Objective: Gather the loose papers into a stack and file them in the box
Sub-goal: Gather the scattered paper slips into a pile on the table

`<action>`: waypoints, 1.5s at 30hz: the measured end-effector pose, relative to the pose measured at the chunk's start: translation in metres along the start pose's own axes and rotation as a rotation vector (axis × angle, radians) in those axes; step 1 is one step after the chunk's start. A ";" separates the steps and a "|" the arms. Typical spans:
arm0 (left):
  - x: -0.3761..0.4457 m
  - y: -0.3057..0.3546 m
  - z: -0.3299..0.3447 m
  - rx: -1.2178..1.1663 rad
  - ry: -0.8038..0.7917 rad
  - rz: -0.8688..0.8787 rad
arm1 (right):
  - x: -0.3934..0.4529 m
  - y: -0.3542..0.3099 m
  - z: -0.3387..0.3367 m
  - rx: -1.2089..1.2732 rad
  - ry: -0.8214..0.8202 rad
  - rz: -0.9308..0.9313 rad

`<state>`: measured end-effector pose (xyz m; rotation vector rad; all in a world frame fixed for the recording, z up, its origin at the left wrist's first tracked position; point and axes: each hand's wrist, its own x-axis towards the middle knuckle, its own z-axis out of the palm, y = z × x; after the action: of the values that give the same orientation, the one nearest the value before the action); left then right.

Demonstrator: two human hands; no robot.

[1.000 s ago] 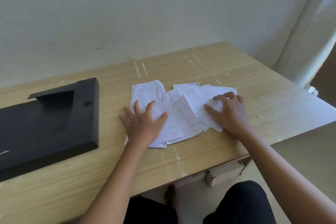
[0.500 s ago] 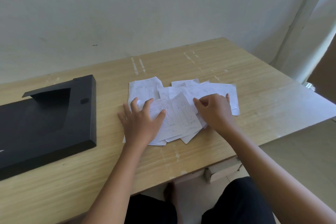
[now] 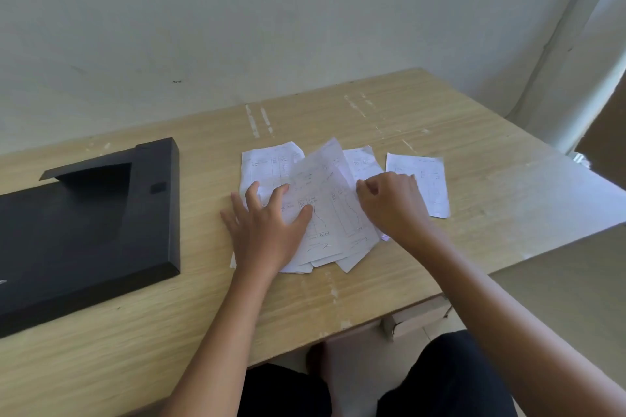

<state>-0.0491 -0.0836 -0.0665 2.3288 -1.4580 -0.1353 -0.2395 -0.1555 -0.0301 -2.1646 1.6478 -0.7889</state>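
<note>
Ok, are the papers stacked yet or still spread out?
Still spread. The papers fan out overlapping under the left hand and right hand, and one sheet lies apart at the right.

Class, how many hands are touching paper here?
2. The left hand lies flat on the pile's left side; the right hand pinches a sheet on its right.

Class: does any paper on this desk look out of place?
Yes. One sheet lies alone to the right of the fanned pile, beyond the right hand, not overlapping it.
</note>
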 end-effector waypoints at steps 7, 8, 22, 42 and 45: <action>-0.001 0.001 -0.002 0.005 0.008 0.001 | 0.020 0.006 -0.009 0.041 -0.004 0.035; -0.001 0.001 -0.002 0.008 0.011 0.001 | 0.021 0.007 -0.009 0.038 -0.051 0.030; -0.010 0.009 -0.010 -0.033 0.383 0.162 | 0.008 0.023 -0.005 -0.074 0.102 -0.010; -0.026 0.060 -0.034 0.232 -0.414 0.544 | 0.005 0.067 -0.025 -0.028 -0.112 -0.050; -0.026 0.060 -0.034 0.243 -0.432 0.559 | 0.000 0.057 -0.022 0.115 -0.173 -0.064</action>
<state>-0.1024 -0.0741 -0.0164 2.0429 -2.4018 -0.3344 -0.2970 -0.1703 -0.0432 -2.1484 1.4203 -0.6750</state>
